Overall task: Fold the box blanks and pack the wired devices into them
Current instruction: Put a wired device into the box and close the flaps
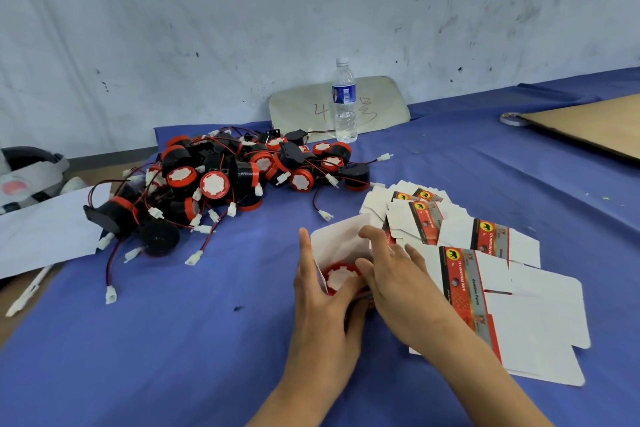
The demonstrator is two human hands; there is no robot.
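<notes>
In the head view, a half-folded white box [341,244] stood on the blue surface [173,340], a red-and-white wired device [341,276] seated in its open mouth. The left hand [320,291] cupped the box's left wall, fingers nearly straight; the right hand [391,274] curled over the box's right side, gripping it (thumb touching the device). Just right of the box lay fanned flat box blanks [485,270]; beyond the box to its left sprawled a heap of devices [225,180], and farther behind the box a water bottle [344,100].
</notes>
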